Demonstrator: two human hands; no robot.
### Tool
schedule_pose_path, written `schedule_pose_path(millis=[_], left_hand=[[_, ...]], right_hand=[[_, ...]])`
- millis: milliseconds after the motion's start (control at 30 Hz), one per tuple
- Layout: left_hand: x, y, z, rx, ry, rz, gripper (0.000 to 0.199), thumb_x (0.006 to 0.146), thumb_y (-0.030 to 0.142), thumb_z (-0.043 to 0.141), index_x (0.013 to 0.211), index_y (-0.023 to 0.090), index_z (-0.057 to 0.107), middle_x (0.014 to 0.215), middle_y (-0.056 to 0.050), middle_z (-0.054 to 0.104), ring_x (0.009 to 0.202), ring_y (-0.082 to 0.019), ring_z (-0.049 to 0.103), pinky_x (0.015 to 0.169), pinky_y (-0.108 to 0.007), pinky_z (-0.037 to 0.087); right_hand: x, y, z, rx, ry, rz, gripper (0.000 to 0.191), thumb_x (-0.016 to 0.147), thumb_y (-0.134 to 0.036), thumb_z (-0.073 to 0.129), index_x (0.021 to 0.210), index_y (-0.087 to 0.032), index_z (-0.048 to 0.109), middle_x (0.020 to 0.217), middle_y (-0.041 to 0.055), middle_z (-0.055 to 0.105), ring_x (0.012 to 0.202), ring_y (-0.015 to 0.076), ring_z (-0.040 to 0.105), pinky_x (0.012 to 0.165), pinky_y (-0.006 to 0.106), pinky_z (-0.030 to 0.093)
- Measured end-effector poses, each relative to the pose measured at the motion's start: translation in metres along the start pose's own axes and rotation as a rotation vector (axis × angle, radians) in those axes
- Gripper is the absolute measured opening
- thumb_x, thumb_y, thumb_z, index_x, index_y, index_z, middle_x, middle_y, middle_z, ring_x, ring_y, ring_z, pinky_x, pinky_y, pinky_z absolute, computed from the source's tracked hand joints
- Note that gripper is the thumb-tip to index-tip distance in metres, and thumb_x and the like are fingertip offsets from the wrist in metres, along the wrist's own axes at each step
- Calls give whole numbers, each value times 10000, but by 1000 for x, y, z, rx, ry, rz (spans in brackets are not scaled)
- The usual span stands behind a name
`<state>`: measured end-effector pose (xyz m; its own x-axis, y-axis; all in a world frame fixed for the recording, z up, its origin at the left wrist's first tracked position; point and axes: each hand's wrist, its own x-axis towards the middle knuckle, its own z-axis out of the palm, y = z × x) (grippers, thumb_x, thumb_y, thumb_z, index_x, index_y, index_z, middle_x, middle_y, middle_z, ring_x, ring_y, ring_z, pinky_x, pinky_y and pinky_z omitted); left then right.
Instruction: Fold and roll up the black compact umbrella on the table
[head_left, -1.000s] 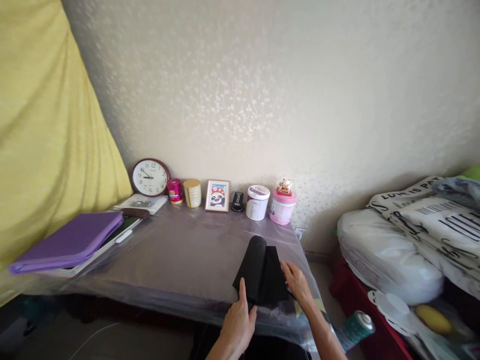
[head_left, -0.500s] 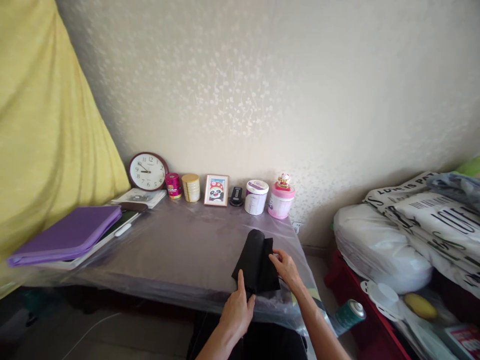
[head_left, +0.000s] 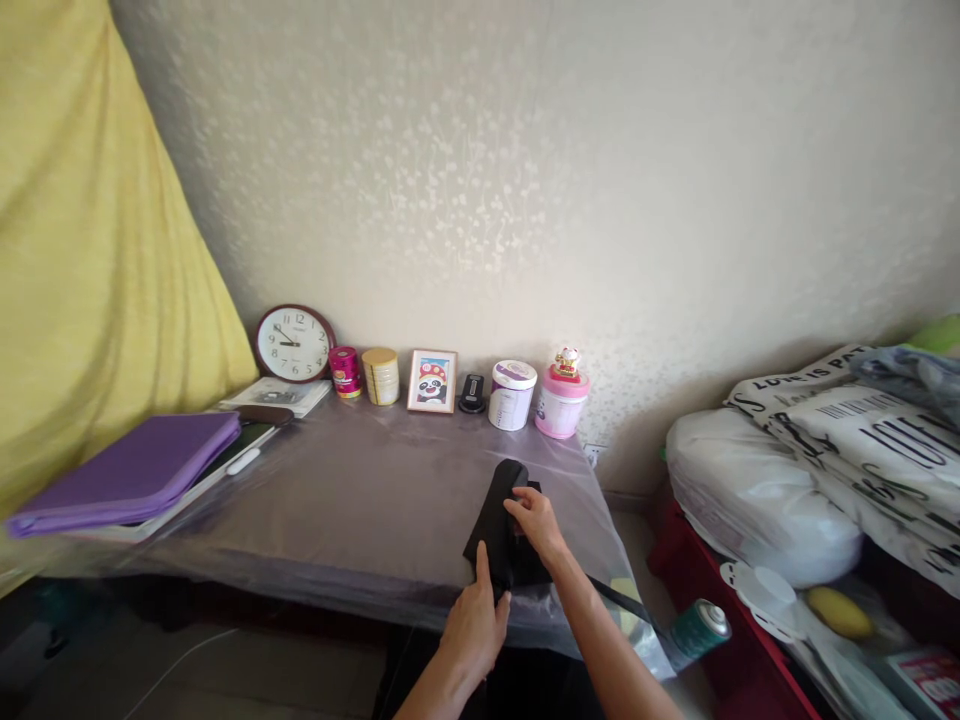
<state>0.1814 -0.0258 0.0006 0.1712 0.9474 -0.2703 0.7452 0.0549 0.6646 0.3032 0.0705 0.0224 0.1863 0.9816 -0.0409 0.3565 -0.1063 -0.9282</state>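
A black folded item point(head_left: 495, 512), which looks like fabric, lies near the front right edge of the covered table. My left hand point(head_left: 477, 615) is at its near end, index finger stretched along it and thumb at the lower edge, gripping that end. Over the item's right side is my right hand point(head_left: 534, 520), its thumb and fingers pinched together at the upper edge of the black material. A flat black part lies partly under my right hand, and a dark strap point(head_left: 619, 597) runs from beneath the right wrist toward the table's right edge.
Along the wall stand a clock point(head_left: 295, 343), tins, a framed panda picture point(head_left: 433, 381) and a pink tub point(head_left: 561, 402). A purple folder point(head_left: 135, 465) lies on the left. At the right are a spray can point(head_left: 701, 632) and a red bin point(head_left: 739, 660) with bags.
My right hand has moved left and slightly up, from the flap's right edge onto the black item. The flap is now folded inward, and the dark strap shows. My left hand has stayed put.
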Motion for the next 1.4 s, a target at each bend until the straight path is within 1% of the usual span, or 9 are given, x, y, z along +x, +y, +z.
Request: schedule_pose_path(millis=[167, 300, 433, 567, 767, 1067, 1167, 1267, 1400], left_hand=[[1, 0, 0, -19, -27, -21, 673, 859, 299, 338, 1371, 148, -73, 983, -141, 610, 568, -135, 612, 594, -254, 453], [2, -2, 2, -64, -49, -48, 665, 861, 322, 311, 1365, 184, -101, 948, -129, 605, 486, -137, 588, 432, -224, 406], [1, -4, 2, -76, -44, -38, 661, 862, 336, 306, 1368, 162, -82, 949, -134, 605, 447, -122, 568, 441, -227, 401], [0, -4, 2, -56, 2, -27, 723, 855, 323, 346, 1354, 80, -118, 938, -150, 621, 591, -153, 615, 609, -251, 438], [-1, -6, 3, -50, 70, 25, 778, 835, 321, 409, 1355, 85, -119, 952, -131, 635, 791, -185, 619, 785, -283, 399], [-2, -6, 1, -25, 40, 79, 667, 849, 301, 359, 1379, 156, -18, 980, -97, 633, 816, -176, 616, 779, -266, 399], [2, -8, 4, -6, 53, 87, 656, 851, 299, 345, 1379, 122, -1, 983, -115, 631, 858, -193, 607, 771, -256, 396], [6, -11, 7, 18, 40, 99, 648, 852, 292, 324, 1378, 93, 1, 986, -129, 629, 888, -207, 595, 758, -252, 394], [9, -13, 8, 12, 7, 78, 653, 851, 293, 314, 1377, 97, -21, 997, -124, 626, 896, -202, 589, 752, -240, 390]], right_hand=[[0, -4, 14, -103, 21, -14, 260, 691, -200, 547, 942, -135, 574, 558, -27, 571, 409, 95, 521, 429, 205, 420], [-6, -12, 15, -377, -3, -150, 201, 780, -217, 446, 860, -172, 625, 620, 11, 633, 533, 111, 590, 554, 203, 427], [-15, -15, 17, -594, 34, -293, 219, 780, -189, 433, 842, -184, 643, 804, 49, 664, 772, 153, 614, 690, 223, 421], [-25, -11, 23, -681, 34, -399, 232, 764, -184, 449, 920, -185, 620, 856, 51, 638, 780, 149, 594, 710, 226, 421], [-33, -8, 26, -697, -10, -514, 245, 754, -150, 446, 921, -215, 613, 866, 36, 636, 831, 160, 572, 754, 243, 423], [-28, -6, 6, -325, -195, -578, 275, 843, -243, 369, 990, -215, 600, 956, 29, 644, 906, 136, 585, 835, 258, 437], [-32, -3, 1, -302, -164, -657, 257, 838, -221, 390, 984, -226, 601, 1000, 36, 624, 948, 139, 563, 862, 274, 428], [-31, 4, -2, -359, -89, -723, 245, 846, -233, 402, 964, -237, 617, 1065, 50, 609, 1046, 170, 512, 931, 347, 378], [-13, 11, -1, -479, -116, -753, 261, 857, -250, 397, 979, -251, 629, 1090, 43, 616, 1163, 187, 427, 1019, 439, 236]])
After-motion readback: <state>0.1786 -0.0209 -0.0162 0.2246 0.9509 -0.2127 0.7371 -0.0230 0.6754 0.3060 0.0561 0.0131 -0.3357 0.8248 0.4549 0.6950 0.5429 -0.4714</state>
